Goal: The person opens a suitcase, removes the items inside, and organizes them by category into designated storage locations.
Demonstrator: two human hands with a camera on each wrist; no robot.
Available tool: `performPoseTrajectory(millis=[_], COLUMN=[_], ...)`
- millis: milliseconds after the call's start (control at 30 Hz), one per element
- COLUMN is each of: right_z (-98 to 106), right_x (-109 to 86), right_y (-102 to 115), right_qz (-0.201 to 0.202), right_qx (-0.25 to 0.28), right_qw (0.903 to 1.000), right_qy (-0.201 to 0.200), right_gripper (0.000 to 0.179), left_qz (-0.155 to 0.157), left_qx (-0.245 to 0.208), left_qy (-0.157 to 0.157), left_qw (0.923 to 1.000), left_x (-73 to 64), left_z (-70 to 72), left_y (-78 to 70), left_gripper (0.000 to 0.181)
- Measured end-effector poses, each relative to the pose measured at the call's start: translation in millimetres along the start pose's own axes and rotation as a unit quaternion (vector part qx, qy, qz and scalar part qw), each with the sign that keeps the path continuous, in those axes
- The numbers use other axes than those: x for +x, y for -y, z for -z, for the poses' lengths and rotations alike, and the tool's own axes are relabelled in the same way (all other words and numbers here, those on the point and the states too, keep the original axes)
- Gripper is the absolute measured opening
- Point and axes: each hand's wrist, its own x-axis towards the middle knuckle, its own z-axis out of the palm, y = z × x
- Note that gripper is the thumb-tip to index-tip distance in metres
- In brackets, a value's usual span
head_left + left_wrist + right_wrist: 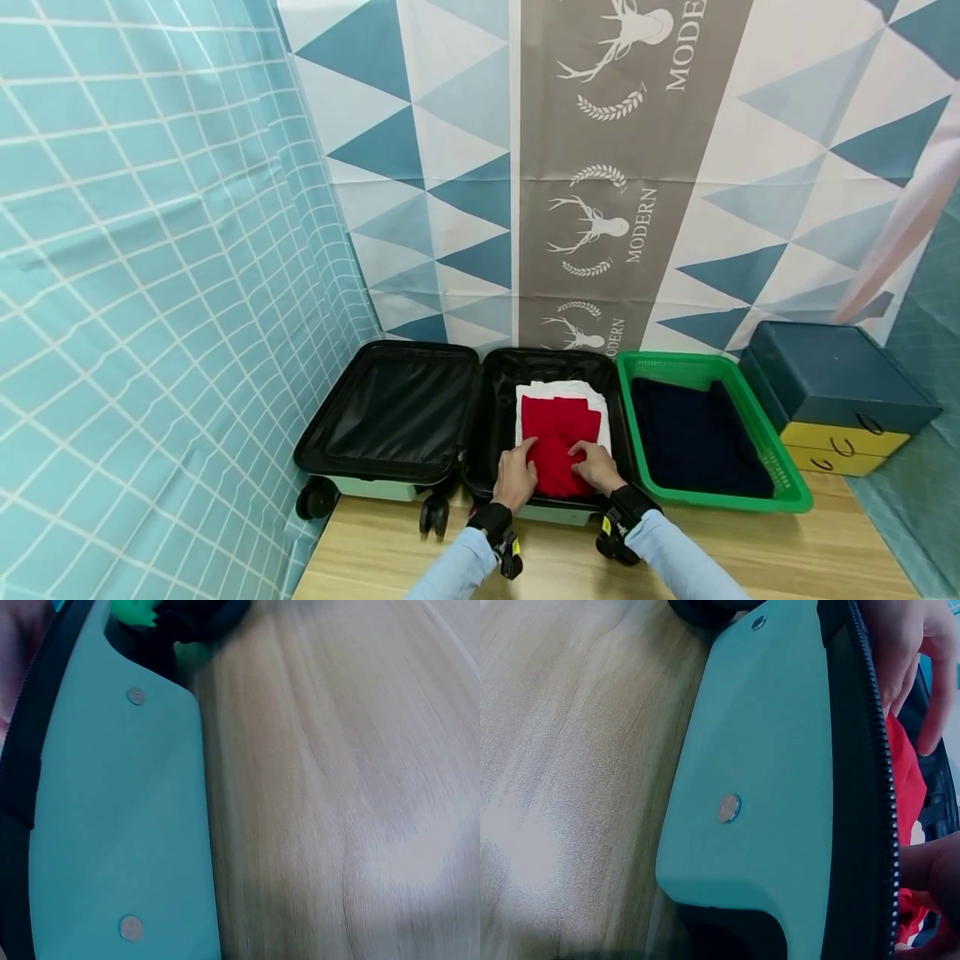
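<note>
A folded red garment (557, 433) lies on a white one (570, 388) inside the right half of an open suitcase (495, 367). My left hand (515, 475) touches the red cloth's left side, its thumb and index finger apart. At the right side, my right hand (597, 468) pinches the red cloth between thumb and finger. In the right wrist view, the left hand (904, 652) reaches down over the red garment (906, 776). The right hand (934, 870) is partly cut off there. The left wrist view mostly shows the suitcase's mint-green side (124, 802).
The suitcase's other half (397, 408) lies at the left, with black wheels (318, 497) at its front. Right of it stands a green basket (787, 496) holding dark navy cloth (693, 437). Beyond are blue and yellow boxes (832, 375). All stand on a wooden surface (390, 550).
</note>
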Motion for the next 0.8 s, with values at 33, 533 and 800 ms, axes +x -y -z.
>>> performPoseTrajectory(millis=[33,533,800], right_z=[1,10,21], right_x=[-0.2,-4.4,-0.9], right_y=[1,3,3], right_qz=[-0.001,-0.012,0.011], right_qx=[0.000,0.009,-0.007], right_qw=[1.0000,0.9995,0.9997], right_qy=[0.001,0.027,0.019], right_gripper=[0.023,0.047,0.044], left_qz=[0.003,0.083,0.103], left_qx=[-0.008,-0.101,-0.080], left_qy=[0.004,0.048,0.049], left_qw=[1.0000,0.9902,0.9902], left_x=[0.1,7.1,16.2], left_z=[0.1,8.5,13.0], left_y=[0.5,-5.7,-11.8], left_gripper=[0.039,0.036,0.034])
